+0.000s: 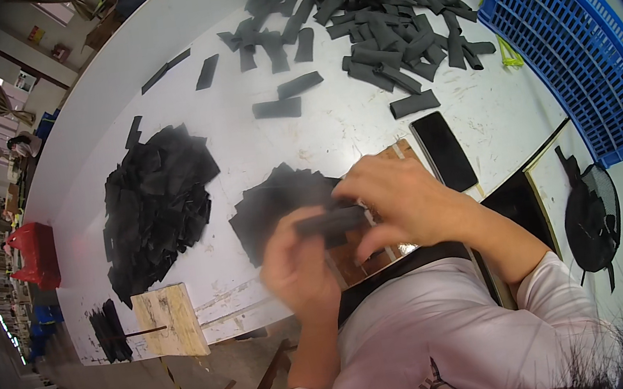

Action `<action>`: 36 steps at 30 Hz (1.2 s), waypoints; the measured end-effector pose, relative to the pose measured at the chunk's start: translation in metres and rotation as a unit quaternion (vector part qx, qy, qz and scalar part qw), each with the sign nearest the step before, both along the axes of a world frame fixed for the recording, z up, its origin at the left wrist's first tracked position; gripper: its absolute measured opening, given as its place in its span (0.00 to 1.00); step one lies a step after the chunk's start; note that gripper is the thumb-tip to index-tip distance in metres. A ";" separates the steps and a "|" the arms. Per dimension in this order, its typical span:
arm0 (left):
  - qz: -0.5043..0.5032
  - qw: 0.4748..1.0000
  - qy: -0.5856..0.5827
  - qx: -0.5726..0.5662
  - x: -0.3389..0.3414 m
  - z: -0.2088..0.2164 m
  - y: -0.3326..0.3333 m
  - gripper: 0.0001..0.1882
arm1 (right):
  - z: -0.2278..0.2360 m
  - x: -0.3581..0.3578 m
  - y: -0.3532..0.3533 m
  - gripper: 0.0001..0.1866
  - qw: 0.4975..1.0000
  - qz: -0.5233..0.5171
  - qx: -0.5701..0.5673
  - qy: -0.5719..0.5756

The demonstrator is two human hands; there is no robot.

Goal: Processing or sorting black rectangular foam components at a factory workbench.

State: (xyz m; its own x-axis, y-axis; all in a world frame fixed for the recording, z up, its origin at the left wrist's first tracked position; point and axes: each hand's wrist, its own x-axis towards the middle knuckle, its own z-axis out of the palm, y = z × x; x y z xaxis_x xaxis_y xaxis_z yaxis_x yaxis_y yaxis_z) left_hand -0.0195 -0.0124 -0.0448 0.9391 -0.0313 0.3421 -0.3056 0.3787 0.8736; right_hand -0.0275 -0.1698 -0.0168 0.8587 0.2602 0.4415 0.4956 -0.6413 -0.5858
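Note:
A short black fabric piece spans the gap between my two hands, over the near part of the table. My left hand, smeared by motion, has its fingers closed at the piece's left end. At the other end my right hand curls its thumb and fingers around it. Just beyond my hands lies a pile of flat black fabric pieces. Part of a brown wooden-looking surface shows beneath them.
A larger black fabric pile lies left, near a wooden block with a thin rod. Rolled dark pieces heap at the back. A phone lies right of my hands; beyond it stands a blue basket. A mesh bag hangs right.

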 end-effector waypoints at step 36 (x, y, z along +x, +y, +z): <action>0.016 0.993 0.047 0.111 0.011 -0.029 0.016 0.06 | -0.039 0.005 -0.009 0.12 0.988 0.062 -0.037 0.137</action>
State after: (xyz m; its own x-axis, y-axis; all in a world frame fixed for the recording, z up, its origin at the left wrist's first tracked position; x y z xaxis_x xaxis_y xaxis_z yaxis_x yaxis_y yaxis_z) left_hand -0.0081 0.0035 -0.0738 0.9682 -0.0660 0.2412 -0.2278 0.1652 0.9596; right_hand -0.0224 -0.1785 -0.0560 0.9032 0.3930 0.1726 0.4016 -0.6315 -0.6632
